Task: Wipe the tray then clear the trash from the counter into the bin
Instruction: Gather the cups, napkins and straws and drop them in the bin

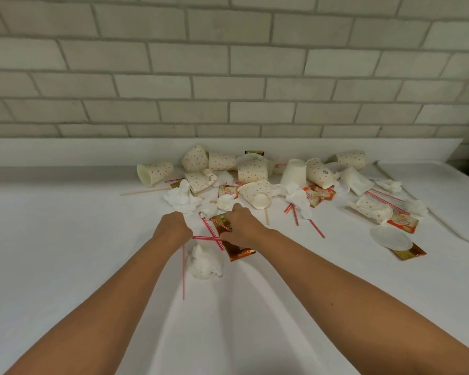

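Trash covers the back of the white counter (65,253): dotted paper cups (251,170), crumpled napkins (183,197), red-striped straws (316,228) and orange sachets (318,196). My left hand (173,226) grips a crumpled white napkin at the near edge of the pile. Just to its right, my right hand (238,226) pinches a gold-orange sachet (238,251) and crossed straws (209,238). A white tray (444,201) lies at the far right. No bin is in view.
A crumpled napkin (205,263) and a long straw (184,272) lie near my left forearm. A white lid (390,238) rests on a sachet at the right. A brick wall (228,63) backs the counter behind a white upstand.
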`<state>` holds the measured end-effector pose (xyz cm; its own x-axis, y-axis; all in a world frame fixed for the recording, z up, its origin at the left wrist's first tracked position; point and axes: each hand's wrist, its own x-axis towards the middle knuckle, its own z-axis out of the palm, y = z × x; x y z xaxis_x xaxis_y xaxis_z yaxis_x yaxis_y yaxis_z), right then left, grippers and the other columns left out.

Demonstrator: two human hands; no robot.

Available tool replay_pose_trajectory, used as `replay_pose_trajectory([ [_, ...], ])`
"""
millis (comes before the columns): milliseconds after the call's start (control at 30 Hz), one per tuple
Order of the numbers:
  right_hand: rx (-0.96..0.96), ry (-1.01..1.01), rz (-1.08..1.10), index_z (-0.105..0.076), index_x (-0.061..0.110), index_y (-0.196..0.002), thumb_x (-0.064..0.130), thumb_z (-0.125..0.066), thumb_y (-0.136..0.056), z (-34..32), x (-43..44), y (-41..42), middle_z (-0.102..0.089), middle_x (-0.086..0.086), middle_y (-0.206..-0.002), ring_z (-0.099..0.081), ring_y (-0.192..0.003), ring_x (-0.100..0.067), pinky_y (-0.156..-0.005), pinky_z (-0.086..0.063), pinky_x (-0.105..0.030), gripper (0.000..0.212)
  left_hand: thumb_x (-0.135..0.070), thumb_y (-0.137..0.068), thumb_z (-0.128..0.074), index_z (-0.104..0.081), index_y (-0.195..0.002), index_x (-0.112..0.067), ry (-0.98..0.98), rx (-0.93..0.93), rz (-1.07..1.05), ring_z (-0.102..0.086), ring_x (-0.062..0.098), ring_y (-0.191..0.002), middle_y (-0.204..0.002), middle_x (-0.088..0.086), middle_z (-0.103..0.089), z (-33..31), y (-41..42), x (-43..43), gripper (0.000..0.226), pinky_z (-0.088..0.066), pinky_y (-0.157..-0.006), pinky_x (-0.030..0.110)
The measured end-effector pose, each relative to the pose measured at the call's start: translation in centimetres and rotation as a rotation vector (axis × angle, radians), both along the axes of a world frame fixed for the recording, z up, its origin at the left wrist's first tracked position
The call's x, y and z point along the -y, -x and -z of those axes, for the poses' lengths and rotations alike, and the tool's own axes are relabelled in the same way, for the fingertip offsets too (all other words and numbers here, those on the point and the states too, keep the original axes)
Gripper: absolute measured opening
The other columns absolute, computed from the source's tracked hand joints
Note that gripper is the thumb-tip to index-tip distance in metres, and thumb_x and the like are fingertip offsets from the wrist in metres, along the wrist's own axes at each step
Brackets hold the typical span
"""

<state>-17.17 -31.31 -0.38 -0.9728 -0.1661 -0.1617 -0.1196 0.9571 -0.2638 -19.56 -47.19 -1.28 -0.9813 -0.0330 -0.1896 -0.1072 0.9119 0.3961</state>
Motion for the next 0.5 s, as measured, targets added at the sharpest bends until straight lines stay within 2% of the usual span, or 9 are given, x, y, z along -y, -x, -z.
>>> replay_pose_trajectory([
  [67, 0.009, -0.040, -0.018, -0.050, 0.006, -0.124, 0.037, -0.060, -0.088, 0.7, 1.2, 0.8, -0.039, -0.012, -0.128, -0.037, -0.120, -0.027, -0.092, -0.041, -0.034, 0.048, -0.015, -0.089, -0.053, -0.059, -0.099, -0.002, 0.069, 0.046, 0.015, -0.059, 0.025, -0.101, -0.104, 0.012, -0.062, 0.0, 0.2, 0.8, 0.017, -0.039, -0.063, 0.022],
  [100, 0.014, -0.058, -0.026, -0.050, 0.006, -0.123, 0.039, -0.062, -0.086, 1.0, 1.6, 1.1, -0.040, -0.012, -0.127, -0.037, -0.120, -0.027, -0.092, -0.041, -0.035, 0.050, -0.019, -0.089, -0.055, -0.058, -0.105, -0.002, 0.088, 0.074, 0.020, -0.058, 0.023, -0.095, -0.101, 0.010, -0.062, 0.1, 0.3, 1.1, 0.024, -0.039, -0.060, 0.020],
  [200, 0.029, -0.116, -0.040, -0.052, 0.006, -0.121, 0.037, -0.062, -0.086, 1.7, 2.5, 2.0, -0.042, -0.013, -0.128, -0.039, -0.119, -0.028, -0.093, -0.041, -0.036, 0.047, -0.028, -0.085, -0.063, -0.057, -0.107, -0.003, 0.099, 0.156, 0.030, -0.051, 0.018, -0.077, -0.072, 0.000, -0.048, 0.4, 0.4, 1.6, 0.034, -0.033, -0.047, 0.018],
  [300, 0.031, -0.117, -0.026, -0.054, 0.003, -0.117, 0.022, -0.057, -0.091, 1.9, 2.8, 2.7, -0.047, -0.014, -0.126, -0.047, -0.114, -0.028, -0.088, -0.043, -0.033, 0.032, -0.027, -0.081, -0.068, -0.056, -0.088, -0.005, 0.103, 0.187, 0.046, -0.048, 0.015, -0.062, -0.065, 0.000, -0.044, 0.6, 0.7, 1.4, 0.026, -0.034, -0.045, 0.018],
  [400, 0.073, -0.103, 0.015, -0.057, 0.001, -0.111, 0.009, -0.055, -0.090, 1.4, 2.8, 3.4, -0.059, -0.014, -0.114, -0.053, -0.090, -0.023, -0.071, -0.041, -0.028, 0.023, -0.017, -0.081, -0.068, -0.050, -0.074, -0.010, 0.022, 0.242, 0.003, -0.043, 0.014, -0.052, -0.062, 0.004, -0.044, 0.9, 1.5, 1.3, 0.021, -0.037, -0.046, 0.021],
  [467, 0.084, -0.109, 0.018, -0.059, 0.002, -0.100, 0.006, -0.054, -0.088, 1.3, 2.7, 3.8, -0.060, -0.012, -0.095, -0.048, -0.079, -0.021, -0.060, -0.039, -0.026, 0.013, -0.008, -0.083, -0.064, -0.045, -0.068, -0.009, -0.042, 0.274, -0.035, -0.043, 0.017, -0.050, -0.061, 0.007, -0.044, 1.3, 2.1, 1.1, 0.024, -0.039, -0.048, 0.024],
  [500, 0.089, -0.105, 0.013, -0.057, 0.004, -0.087, 0.005, -0.054, -0.087, 1.2, 2.7, 3.8, -0.054, -0.008, -0.082, -0.048, -0.075, -0.020, -0.053, -0.036, -0.023, 0.003, -0.005, -0.083, -0.061, -0.043, -0.066, -0.008, -0.052, 0.279, -0.044, -0.044, 0.018, -0.050, -0.061, 0.008, -0.045, 1.4, 2.4, 1.1, 0.025, -0.040, -0.048, 0.026],
])
